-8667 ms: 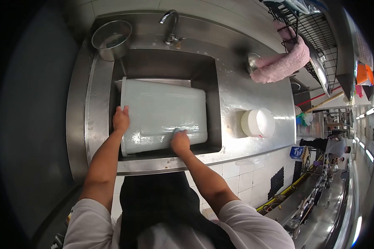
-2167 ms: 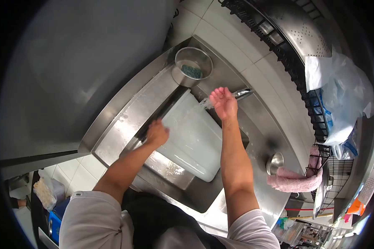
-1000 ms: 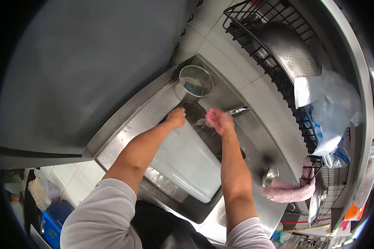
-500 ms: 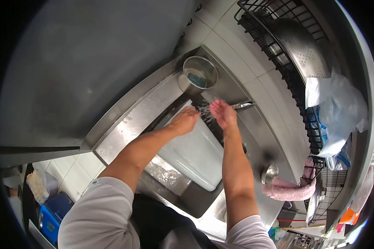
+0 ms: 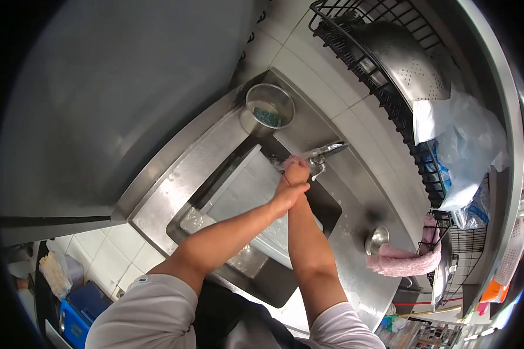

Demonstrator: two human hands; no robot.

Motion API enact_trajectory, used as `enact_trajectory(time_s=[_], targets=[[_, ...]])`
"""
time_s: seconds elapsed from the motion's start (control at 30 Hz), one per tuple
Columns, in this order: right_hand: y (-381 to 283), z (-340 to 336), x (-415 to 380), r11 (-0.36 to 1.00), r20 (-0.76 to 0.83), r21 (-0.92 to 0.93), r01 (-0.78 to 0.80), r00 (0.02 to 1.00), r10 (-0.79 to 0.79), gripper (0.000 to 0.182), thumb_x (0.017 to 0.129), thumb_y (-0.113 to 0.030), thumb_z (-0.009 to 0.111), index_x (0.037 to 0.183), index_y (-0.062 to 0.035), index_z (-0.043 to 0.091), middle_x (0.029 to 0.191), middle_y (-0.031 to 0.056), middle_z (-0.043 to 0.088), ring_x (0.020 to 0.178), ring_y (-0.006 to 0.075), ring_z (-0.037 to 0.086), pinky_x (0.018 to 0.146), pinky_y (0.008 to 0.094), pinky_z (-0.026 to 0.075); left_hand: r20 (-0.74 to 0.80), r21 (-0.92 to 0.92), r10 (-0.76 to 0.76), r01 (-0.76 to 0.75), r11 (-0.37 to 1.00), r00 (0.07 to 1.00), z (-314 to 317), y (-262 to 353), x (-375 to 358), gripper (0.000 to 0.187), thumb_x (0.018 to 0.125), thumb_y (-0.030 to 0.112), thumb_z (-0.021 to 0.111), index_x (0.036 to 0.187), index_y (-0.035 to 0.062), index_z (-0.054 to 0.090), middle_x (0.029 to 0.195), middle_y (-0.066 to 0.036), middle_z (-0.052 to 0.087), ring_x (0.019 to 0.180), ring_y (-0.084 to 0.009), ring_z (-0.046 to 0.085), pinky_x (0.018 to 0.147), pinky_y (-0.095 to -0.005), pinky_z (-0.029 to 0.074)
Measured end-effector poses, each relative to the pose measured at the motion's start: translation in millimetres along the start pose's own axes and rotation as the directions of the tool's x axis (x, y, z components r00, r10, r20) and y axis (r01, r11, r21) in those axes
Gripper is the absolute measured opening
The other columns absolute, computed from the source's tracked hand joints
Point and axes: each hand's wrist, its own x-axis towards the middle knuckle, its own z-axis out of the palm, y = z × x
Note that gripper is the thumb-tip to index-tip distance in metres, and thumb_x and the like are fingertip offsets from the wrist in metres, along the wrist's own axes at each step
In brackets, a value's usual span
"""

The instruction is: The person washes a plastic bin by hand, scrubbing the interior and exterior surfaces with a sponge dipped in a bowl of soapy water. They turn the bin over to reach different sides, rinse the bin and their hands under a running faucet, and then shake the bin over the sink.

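Under the tap (image 5: 327, 152), my two hands meet over the sink. My left hand (image 5: 286, 196) is wrapped around my right wrist. My right hand (image 5: 297, 170) is closed, its fingers curled close to the tap's spout, with nothing visible in them. Water splashes beside it. Below my hands, a large whitish translucent plastic tub (image 5: 241, 187) lies tilted in the steel sink (image 5: 262, 285). My forearms cover part of the tub.
A steel pot (image 5: 269, 107) with a green scouring pad stands at the sink's back corner. To the right are a small metal bowl (image 5: 378, 238) and a pink towel (image 5: 403, 263). Above hangs a black wire rack (image 5: 390, 110) holding a colander (image 5: 410, 64) and plastic bags (image 5: 466, 148).
My left hand has moved right, off the tub, and taken hold of my right wrist. My right hand has gone from an open palm to curled fingers. The tub's far end has shifted left.
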Motion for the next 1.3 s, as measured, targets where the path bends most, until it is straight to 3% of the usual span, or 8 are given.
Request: enact_trajectory(time_s=[0.2,0.23,0.43,0.73,0.87,1.13,1.2,1.3], targets=[[-14,-15,8,0.922,0.475,-0.293,0.252,0.876,-0.089,0.029,0.092,-0.017,0.049,0.110,0.0023,0.060,0.109,0.0145,0.063,0.096,0.0242,0.061,0.082,0.0315,0.049,0.077,-0.342,-0.226,0.239,0.909,0.971,-26,45,63,0.052,0.088,0.034,0.060,0.126,0.0012,0.045,0.109,-0.006,0.059,0.094,-0.0158,0.058,0.079,-0.0302,0.048],[-28,-15,8,0.997,0.474,0.025,-0.075,0.879,0.054,0.029,0.093,-0.018,0.048,0.110,0.0031,0.059,0.106,0.0142,0.063,0.093,0.0236,0.061,0.080,0.0311,0.051,0.080,-0.345,-0.231,0.244,0.906,0.970,-31,63,67,0.052,0.088,0.034,0.060,0.126,0.0012,0.045,0.109,-0.006,0.059,0.094,-0.0158,0.058,0.079,-0.0302,0.048],[-68,-16,28,0.741,0.470,0.379,-0.554,0.805,0.362,0.021,0.094,-0.021,0.051,0.084,-0.0040,0.057,0.082,0.0089,0.061,0.076,0.0216,0.062,0.073,0.0334,0.055,0.067,0.699,0.057,-0.087,0.710,0.996,-80,89,45,0.045,0.079,0.024,0.067,0.118,0.0020,0.057,0.115,-0.018,0.059,0.103,-0.0357,0.056,0.090,-0.0415,0.045],[-61,-62,40,0.487,0.779,0.550,-0.678,0.627,-0.007,0.020,0.089,-0.014,0.050,0.072,-0.0050,0.057,0.074,0.0096,0.063,0.074,0.0223,0.063,0.069,0.0333,0.053,0.004,0.946,0.293,-0.098,0.309,0.956,-146,68,-3,0.052,0.078,0.018,0.065,0.124,0.0014,0.049,0.121,-0.021,0.053,0.115,-0.0366,0.046,0.097,-0.0422,0.039],[-45,-122,-6,0.770,0.704,-0.406,-0.491,0.368,0.607,0.023,0.087,-0.018,0.050,0.077,-0.0015,0.063,0.077,0.0099,0.066,0.071,0.0242,0.063,0.067,0.0346,0.052,0.017,0.920,-0.176,0.053,0.388,0.984,-188,91,-29,0.052,0.082,0.027,0.063,0.122,-0.0020,0.049,0.114,-0.024,0.058,0.110,-0.0365,0.053,0.093,-0.0435,0.042],[-16,-152,-18,0.634,0.398,-0.765,-0.113,0.691,0.603,0.023,0.082,-0.024,0.064,0.096,-0.0069,0.068,0.079,0.0029,0.066,0.074,0.0125,0.060,0.067,0.0276,0.050,0.105,0.856,-0.376,0.109,0.506,0.921,-235,95,-90,0.062,0.084,0.052,0.057,0.106,-0.0062,0.060,0.103,-0.023,0.064,0.099,-0.0372,0.060,0.086,-0.0399,0.045],[-21,-139,-13,0.498,0.605,-0.754,0.428,0.748,0.273,0.019,0.083,-0.019,0.062,0.094,-0.0056,0.069,0.079,0.0082,0.067,0.071,0.0152,0.062,0.069,0.0300,0.050,0.073,0.844,-0.375,0.143,0.517,0.924,-234,93,-87,0.060,0.084,0.051,0.057,0.104,-0.0052,0.062,0.101,-0.023,0.064,0.098,-0.0371,0.061,0.086,-0.0397,0.046],[-45,-123,-17,0.690,0.496,-0.718,0.088,0.761,0.419,0.018,0.082,-0.019,0.062,0.093,-0.0075,0.069,0.082,0.0109,0.068,0.074,0.0202,0.064,0.071,0.0328,0.050,0.022,0.833,-0.363,0.183,0.521,0.932,-234,90,-90,0.058,0.085,0.050,0.056,0.105,-0.0037,0.062,0.100,-0.024,0.064,0.099,-0.0367,0.060,0.086,-0.0397,0.045]])
